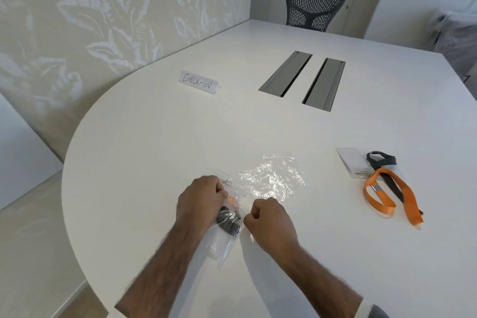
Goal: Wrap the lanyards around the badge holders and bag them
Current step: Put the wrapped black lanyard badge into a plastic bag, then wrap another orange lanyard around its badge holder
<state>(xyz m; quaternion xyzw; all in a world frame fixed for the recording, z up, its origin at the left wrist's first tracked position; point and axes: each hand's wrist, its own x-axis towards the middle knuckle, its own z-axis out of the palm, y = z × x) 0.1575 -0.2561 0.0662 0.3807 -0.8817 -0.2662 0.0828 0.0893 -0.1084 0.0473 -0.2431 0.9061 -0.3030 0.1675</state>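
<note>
Left hand (200, 199) fingers clamped on bag (224, 248) (black lanyard (227, 217) inside), right hand (268, 219) fingers curled, grip unclear

Both bare forearms reach in from the near edge and converge toward the middle of the surface. The left hand (202, 199) lies knuckles up, wrist straight, its fingers curled down over the upper part of a clear bag (224, 242) and gripping it. The right hand (269, 217) sits just to the right, bunched into a loose fist with the back of the hand up, its thumb and curled fingers closing on the bag's right edge. The two hands are near but apart. A rolled sleeve (373, 311) shows on the right arm at the near edge.
</note>
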